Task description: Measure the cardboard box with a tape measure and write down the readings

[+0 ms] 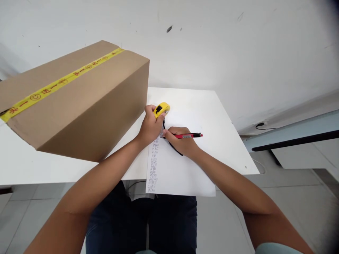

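My left hand is closed round a yellow tape measure, with a black strap trailing from it under my right hand. In my right hand is a red and black pen, its back end pointing right. The pen's tip is hidden behind my fingers. Both hands rest close together over a white sheet of paper. Small handwritten lines run down the sheet's left side, and its lower edge hangs past the table's front edge.
A large cardboard box sealed with yellow printed tape stands on the left of the white table. Behind is a marked white wall. A plug with a black cable sits low on the wall at right, near a pale blue panel.
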`<state>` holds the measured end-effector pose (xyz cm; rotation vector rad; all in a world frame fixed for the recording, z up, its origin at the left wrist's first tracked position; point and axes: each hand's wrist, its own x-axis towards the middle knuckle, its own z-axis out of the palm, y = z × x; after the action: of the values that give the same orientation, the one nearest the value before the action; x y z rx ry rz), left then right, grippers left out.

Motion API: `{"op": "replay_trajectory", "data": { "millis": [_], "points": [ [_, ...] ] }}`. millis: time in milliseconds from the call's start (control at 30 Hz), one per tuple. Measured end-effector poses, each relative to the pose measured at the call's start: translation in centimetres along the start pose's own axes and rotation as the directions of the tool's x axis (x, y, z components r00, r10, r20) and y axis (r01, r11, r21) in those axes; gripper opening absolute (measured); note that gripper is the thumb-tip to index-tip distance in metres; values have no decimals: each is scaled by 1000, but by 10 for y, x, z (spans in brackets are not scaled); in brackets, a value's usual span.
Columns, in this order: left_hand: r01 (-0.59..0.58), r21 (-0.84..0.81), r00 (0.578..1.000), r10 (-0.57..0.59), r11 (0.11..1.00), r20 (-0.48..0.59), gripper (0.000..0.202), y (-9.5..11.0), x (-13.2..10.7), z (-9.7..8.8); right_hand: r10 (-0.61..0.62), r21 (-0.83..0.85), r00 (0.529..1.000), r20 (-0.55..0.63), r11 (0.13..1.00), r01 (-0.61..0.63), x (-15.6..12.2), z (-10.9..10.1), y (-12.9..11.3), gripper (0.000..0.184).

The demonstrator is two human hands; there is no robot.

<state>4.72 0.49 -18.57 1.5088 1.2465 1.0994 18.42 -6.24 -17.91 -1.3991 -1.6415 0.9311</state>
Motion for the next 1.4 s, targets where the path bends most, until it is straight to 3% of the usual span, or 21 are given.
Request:
{"op": "replay_trajectory", "data": {
  "millis": [100, 500, 667, 967, 1200, 1400],
  "points": [
    [-3, 10, 1000, 3, 1000, 4, 28, -1, 0, -1, -17, 21, 999, 36, 1000, 17, 0, 0, 0, 48],
    [10, 49, 1000, -10, 999, 17, 25, 1, -2, -4, 22, 20, 999, -36, 1000, -21, -3, 3, 1, 47],
    [15, 58, 1000, -17, 998, 22, 24, 1, -3, -5, -8, 14, 1000, 18, 1000, 8, -3, 3, 0, 46],
    [27, 71, 999, -30, 997, 38, 23, 3, -4, -6, -19, 23, 1000, -15, 1000, 20, -4, 3, 0, 45],
    [38, 75, 998, -41, 996, 38, 25, 2, -4, -6, 49, 8, 997, -57, 999, -49, -4, 5, 0, 46],
    [39, 87, 998, -43, 995, 39, 24, 3, -5, -7, 52, 22, 998, -24, 998, -51, -2, 4, -1, 44]
  ]
}}
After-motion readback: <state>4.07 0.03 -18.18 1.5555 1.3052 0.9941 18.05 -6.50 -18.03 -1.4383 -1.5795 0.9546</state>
